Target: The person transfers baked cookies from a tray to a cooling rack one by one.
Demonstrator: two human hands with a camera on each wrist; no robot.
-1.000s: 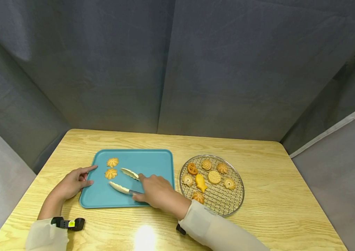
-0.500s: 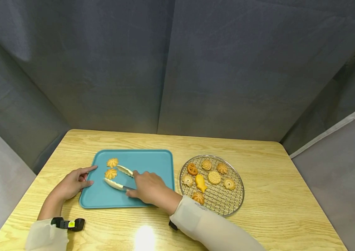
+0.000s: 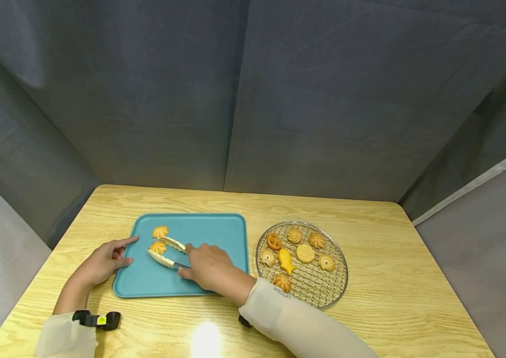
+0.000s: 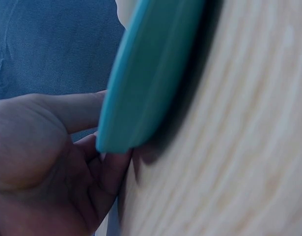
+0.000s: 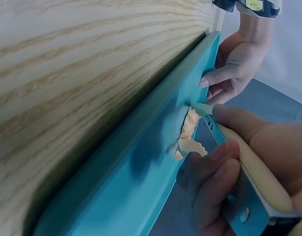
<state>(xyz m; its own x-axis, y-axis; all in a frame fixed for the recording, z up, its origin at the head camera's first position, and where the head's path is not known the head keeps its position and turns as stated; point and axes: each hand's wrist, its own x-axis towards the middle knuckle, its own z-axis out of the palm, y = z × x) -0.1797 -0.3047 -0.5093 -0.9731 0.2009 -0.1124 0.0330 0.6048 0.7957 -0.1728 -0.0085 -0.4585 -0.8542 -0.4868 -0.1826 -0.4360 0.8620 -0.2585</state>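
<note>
My left hand grips the left rim of a blue tray, thumb on the rim and some fingers tucked beneath in the left wrist view. Over the tray, my right hand holds a pair of tongs with cream scalloped tips. Those tips stand spread on either side of the nearer flower-shaped cookie; whether they touch it, I cannot tell. A second flower-shaped cookie lies just behind it on the tray. In the right wrist view, fingers curl round the tongs' handle.
Right of the tray stands a round wire rack. On it lie several cookies, including a pretzel, a fish shape and a round one. Grey curtains close off the wooden table's back.
My right hand has moved left with the tongs, bringing their tips from the right of the nearer cookie to either side of it. The left hand stays on the tray's rim.
</note>
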